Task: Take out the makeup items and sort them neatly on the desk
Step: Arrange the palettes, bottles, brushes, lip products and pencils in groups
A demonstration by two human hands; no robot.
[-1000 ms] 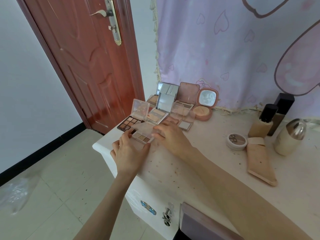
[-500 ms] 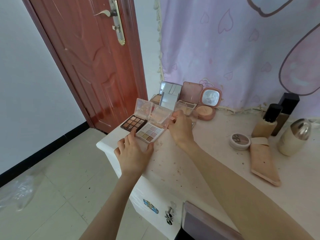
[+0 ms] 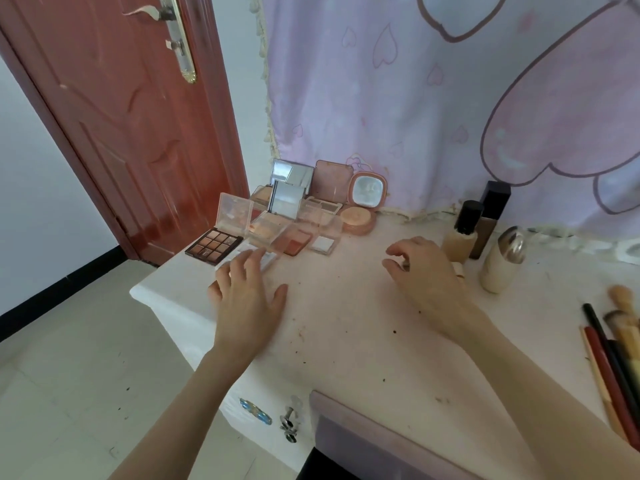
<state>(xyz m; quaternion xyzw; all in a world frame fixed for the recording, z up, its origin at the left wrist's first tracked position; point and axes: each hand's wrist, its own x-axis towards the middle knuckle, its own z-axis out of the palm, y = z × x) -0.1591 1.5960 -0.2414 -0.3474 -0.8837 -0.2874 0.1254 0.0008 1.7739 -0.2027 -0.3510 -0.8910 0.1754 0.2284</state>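
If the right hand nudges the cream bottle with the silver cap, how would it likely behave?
The cream bottle stands upright, tall and narrow-based, so it would probably tip rather than slide. Being round, it would likely roll once down. The right hand hovers close beside it.

A red-brown wooden door (image 3: 114,126) stood closed to my left, its brass lock plate (image 3: 180,46) and lever handle (image 3: 145,10) up near the top edge of view. Beside the door ran a white wall (image 3: 31,161) with a black skirting strip (image 3: 59,292) along its foot. The floor (image 3: 69,393) below was pale tile, speckled with dark bits. Behind the desk hung a lilac curtain (image 3: 398,98) printed with small hearts and large rounded cartoon outlines, its fringed edge (image 3: 265,81) running down next to the door frame.
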